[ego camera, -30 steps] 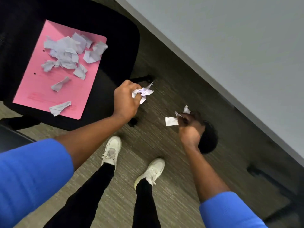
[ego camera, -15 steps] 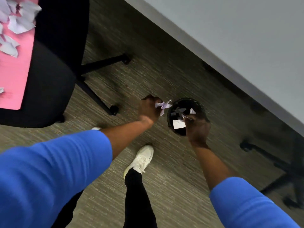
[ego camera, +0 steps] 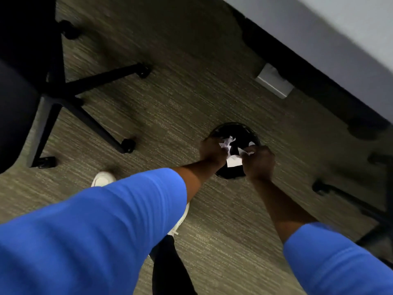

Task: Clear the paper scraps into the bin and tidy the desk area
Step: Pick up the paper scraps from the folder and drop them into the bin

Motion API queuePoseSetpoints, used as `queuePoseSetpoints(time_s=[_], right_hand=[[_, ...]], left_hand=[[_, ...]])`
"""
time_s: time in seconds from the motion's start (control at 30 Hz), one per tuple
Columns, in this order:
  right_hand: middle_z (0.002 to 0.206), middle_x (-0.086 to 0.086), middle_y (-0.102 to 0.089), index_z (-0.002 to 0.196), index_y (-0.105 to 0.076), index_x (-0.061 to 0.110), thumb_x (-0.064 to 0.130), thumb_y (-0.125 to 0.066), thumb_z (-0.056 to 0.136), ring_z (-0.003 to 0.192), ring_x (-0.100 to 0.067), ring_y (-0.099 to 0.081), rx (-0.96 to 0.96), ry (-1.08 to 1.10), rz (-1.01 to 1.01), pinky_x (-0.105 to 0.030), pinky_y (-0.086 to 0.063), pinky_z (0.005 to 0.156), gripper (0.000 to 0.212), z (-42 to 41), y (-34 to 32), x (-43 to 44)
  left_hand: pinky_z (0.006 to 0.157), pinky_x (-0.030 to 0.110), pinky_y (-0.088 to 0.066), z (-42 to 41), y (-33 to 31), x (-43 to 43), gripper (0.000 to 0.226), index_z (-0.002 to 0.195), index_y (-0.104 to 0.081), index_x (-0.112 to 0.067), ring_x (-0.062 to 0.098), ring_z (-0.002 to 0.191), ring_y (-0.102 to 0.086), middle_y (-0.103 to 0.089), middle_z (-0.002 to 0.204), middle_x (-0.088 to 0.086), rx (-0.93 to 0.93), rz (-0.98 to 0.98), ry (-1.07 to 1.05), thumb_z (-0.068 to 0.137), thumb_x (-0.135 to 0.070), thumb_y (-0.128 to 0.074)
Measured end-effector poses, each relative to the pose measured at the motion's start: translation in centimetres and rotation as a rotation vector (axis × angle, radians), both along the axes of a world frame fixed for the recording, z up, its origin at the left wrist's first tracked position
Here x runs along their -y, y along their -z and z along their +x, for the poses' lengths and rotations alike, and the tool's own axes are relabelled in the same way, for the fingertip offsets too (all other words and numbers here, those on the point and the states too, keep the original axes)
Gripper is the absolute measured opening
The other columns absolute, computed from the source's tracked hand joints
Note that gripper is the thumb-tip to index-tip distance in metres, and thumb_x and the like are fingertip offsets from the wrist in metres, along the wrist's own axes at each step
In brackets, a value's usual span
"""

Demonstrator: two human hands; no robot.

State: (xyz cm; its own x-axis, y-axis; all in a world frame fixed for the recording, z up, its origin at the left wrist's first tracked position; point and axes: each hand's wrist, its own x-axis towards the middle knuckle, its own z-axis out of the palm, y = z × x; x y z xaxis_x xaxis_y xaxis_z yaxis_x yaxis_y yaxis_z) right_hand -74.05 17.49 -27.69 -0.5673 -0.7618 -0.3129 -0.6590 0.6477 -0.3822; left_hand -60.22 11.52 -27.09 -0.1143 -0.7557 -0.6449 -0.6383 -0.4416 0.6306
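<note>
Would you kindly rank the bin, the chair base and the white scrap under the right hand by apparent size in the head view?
1. Chair base, largest, though partly cut off.
2. Bin, hands covering part of it.
3. White scrap, clearly smallest.

Both hands over black bin (ego camera: 234,127) on carpet. Left hand (ego camera: 211,152) fisted round crumpled paper scraps (ego camera: 226,143), wad sticking out past the fingertips, above bin mouth. Right hand (ego camera: 258,161) pinches smaller scraps (ego camera: 244,151) at its fingertips; a flat white piece (ego camera: 234,161) sits just below & between the 2 sets of fingers, can't tell if held or loose. Office chair base (ego camera: 85,86) well left of left-hand fingers. Desk edge (ego camera: 319,39) beyond fingers, upper rt.
</note>
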Motion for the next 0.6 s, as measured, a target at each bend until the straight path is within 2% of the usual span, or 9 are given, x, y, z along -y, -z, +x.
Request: queuePoseSetpoints(time_s=[0.07, 0.2, 0.3, 0.33, 0.4, 0.47, 0.53, 0.6], right_hand=[[0.107, -0.022, -0.075, 0.098, -0.083, 0.012, 0.013, -0.08, 0.081, 0.097, -0.04, -0.073, -0.011, -0.014, 0.028, -0.031, -0.05, 0.079, 0.016, -0.4, 0.4, 0.0], [0.108, -0.019, -0.078, 0.105, -0.082, 0.016, 0.019, -0.078, 0.081, 0.097, -0.039, -0.075, -0.007, -0.088, 0.042, -0.04, -0.059, 0.082, 0.025, -0.7, 0.8, 0.1], [0.106, -0.016, -0.08, 0.101, -0.084, 0.017, 0.014, -0.075, 0.085, 0.099, -0.039, -0.075, -0.005, -0.103, 0.023, -0.037, -0.057, 0.081, 0.018, -0.3, 0.5, 0.1], [0.105, -0.016, -0.08, 0.099, -0.084, 0.016, 0.013, -0.073, 0.087, 0.098, -0.039, -0.075, 0.007, -0.088, 0.017, -0.037, -0.056, 0.081, 0.016, -0.1, 0.2, 0.1], [0.103, -0.016, -0.08, 0.096, -0.084, 0.014, 0.011, -0.074, 0.086, 0.097, -0.04, -0.074, 0.052, -0.05, 0.018, -0.035, -0.054, 0.08, 0.014, 0.2, -0.3, 0.1], [0.102, -0.017, -0.08, 0.095, -0.083, 0.014, 0.016, -0.074, 0.083, 0.097, -0.04, -0.074, 0.065, -0.033, 0.029, -0.038, -0.057, 0.081, 0.014, 0.6, -1.2, 0.1], [0.106, -0.017, -0.077, 0.094, -0.08, 0.016, 0.026, -0.068, 0.082, 0.099, -0.04, -0.073, 0.072, -0.044, 0.02, -0.041, -0.058, 0.082, 0.02, 1.3, -2.1, 0.2], [0.112, -0.017, -0.073, 0.096, -0.078, 0.015, 0.024, -0.068, 0.084, 0.1, -0.04, -0.071, 0.058, -0.058, 0.011, -0.042, -0.058, 0.082, 0.018, 2.3, -3.2, 0.3]], left_hand=[[0.104, 0.033, -0.051, -0.7, 0.9, 0.0, 0.043, 0.128, -0.071, -0.006, 0.032, 0.127, -0.066, -0.072, 0.134, 0.017, -0.009, 0.063, 0.02, 0.089, -0.023, -0.078], [0.117, 0.039, -0.045, -1.4, 1.9, -0.2, 0.079, 0.156, -0.043, -0.008, 0.034, 0.148, -0.047, -0.047, 0.16, 0.017, -0.047, 0.183, 0.062, 0.09, -0.034, -0.079], [0.122, 0.042, -0.039, -1.2, 1.6, -0.1, 0.082, 0.162, -0.029, -0.004, 0.036, 0.153, -0.039, -0.035, 0.167, 0.021, -0.064, 0.201, 0.124, 0.097, -0.032, -0.071], [0.119, 0.039, -0.041, -1.0, 1.6, -0.2, 0.078, 0.161, -0.031, -0.005, 0.036, 0.152, -0.041, -0.038, 0.165, 0.021, -0.058, 0.197, 0.148, 0.099, -0.034, -0.069], [0.105, 0.035, -0.052, 0.0, 1.3, -0.3, 0.066, 0.154, -0.045, -0.007, 0.036, 0.14, -0.056, -0.054, 0.154, 0.019, -0.059, 0.237, 0.158, 0.099, -0.036, -0.068], [0.098, 0.042, -0.06, 1.0, 0.7, -0.6, 0.047, 0.136, -0.064, -0.006, 0.035, 0.124, -0.069, -0.068, 0.138, 0.019, -0.081, 0.238, 0.205, 0.099, -0.034, -0.069], [0.094, 0.041, -0.06, 2.4, -0.5, -0.8, 0.036, 0.117, -0.076, -0.004, 0.034, 0.115, -0.072, -0.076, 0.124, 0.019, -0.042, 0.176, 0.31, 0.1, -0.034, -0.065], [0.097, 0.039, -0.055, 3.8, -1.7, -1.1, 0.034, 0.113, -0.078, -0.007, 0.035, 0.117, -0.07, -0.076, 0.123, 0.017, 0.021, 0.085, 0.366, 0.102, -0.034, -0.061]])
